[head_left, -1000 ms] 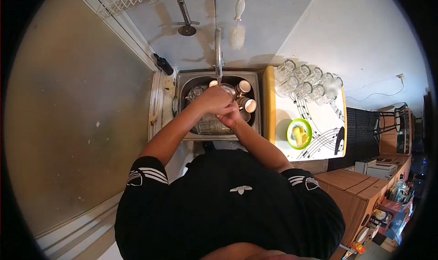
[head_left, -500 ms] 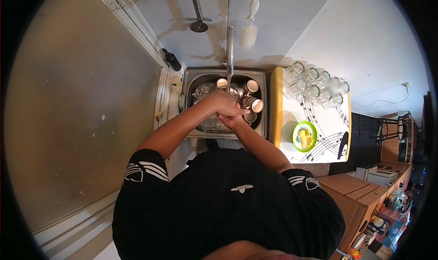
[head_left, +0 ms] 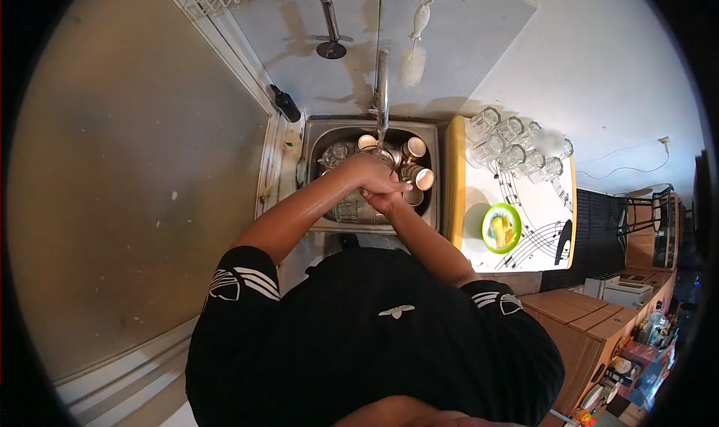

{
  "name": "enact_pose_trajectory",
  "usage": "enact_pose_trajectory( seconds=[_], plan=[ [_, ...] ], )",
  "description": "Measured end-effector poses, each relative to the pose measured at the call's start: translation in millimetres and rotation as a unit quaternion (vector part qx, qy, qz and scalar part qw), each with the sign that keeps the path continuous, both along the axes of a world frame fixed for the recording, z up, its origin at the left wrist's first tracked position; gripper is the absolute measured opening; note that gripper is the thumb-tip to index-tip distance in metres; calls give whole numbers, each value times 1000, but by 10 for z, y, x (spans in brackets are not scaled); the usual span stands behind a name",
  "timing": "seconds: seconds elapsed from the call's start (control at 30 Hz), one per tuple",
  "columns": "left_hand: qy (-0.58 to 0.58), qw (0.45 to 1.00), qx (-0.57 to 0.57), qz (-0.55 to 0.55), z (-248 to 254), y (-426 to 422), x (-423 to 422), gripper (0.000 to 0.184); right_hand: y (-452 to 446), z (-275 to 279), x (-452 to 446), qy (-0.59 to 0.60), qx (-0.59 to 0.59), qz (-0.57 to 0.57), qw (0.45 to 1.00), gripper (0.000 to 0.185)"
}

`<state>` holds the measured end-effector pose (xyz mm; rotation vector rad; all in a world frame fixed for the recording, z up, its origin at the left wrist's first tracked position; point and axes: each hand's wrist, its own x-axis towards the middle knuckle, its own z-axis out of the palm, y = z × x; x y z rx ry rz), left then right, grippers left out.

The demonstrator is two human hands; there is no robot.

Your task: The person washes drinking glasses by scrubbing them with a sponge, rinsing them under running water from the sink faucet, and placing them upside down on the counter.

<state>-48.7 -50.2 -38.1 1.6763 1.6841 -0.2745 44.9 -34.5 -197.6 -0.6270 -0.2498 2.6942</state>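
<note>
- Hands brought together over the sink [head_left: 337, 124], below and just nearer than the faucet [head_left: 383, 90].
- Left arm: comes in from the near left on a long diagonal, elbow bent, forearm crossing toward the far right.
- Left hand [head_left: 372, 172]: lies over the right one, back upward, wrist bent; a digit extends to the right.
- Right arm: runs from the near right toward the far left, forearm shorter in view.
- Right hand [head_left: 382, 201]: underneath and slightly nearer, fingers curled upward, partly covered by the left.
- Grip: the overlap hides both palms; cannot tell whether either hand is closed on anything.
- Nearest items: brown-and-white mug [head_left: 423, 178], tipped on its side, just right of the hands; second mug [head_left: 414, 148] farther back; third mug [head_left: 367, 142] beyond the left hand.
- Glassware [head_left: 333, 155]: in the sink's left part, clear, near the left wrist.
- Right of sink: table [head_left: 468, 258] bearing clear glass mugs [head_left: 513, 156] at the far side and a green bowl [head_left: 517, 221] with a yellow sponge [head_left: 502, 232], nearer.
</note>
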Motion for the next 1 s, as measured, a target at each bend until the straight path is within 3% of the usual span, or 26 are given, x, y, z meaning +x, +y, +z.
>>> enact_pose_trajectory(
  seconds=[0.17, 0.27, 0.33, 0.47, 0.53, 0.67, 0.73, 0.83, 1.0],
  plan=[
    [25, 998, 55, -4, 20, -23, 14, 85, 56, -105, 49, 18, 19, -6, 1000, 36],
    [-29, 998, 61, 5, -14, -45, -31, 78, 67, 86, 85, -2, -18, -5, 1000, 38],
    [-12, 989, 145, 10, -42, -117, -40, 65, 71, 196, 59, -85, 9, -1, 996, 39],
    [-58, 991, 117, 2, 6, -138, -95, 63, 123, -83, 84, -58, 32, 20, 998, 39],
    [-97, 985, 140, 17, 72, -160, -82, 52, 121, -139, 103, -89, 26, 15, 996, 38],
    [-99, 970, 222, 16, -160, -140, -128, 55, 185, -209, 100, -85, 30, 15, 996, 35],
    [-41, 957, 287, 8, -95, -124, -106, 54, 142, -138, 85, -104, -50, -37, 993, 32],
    [-60, 934, 352, 13, -251, -125, -116, 53, 165, -51, 106, -118, -16, -27, 992, 30],
    [-60, 949, 308, 16, -280, -128, -154, 51, 154, -45, 106, -123, -19, -25, 992, 31]
  ],
)
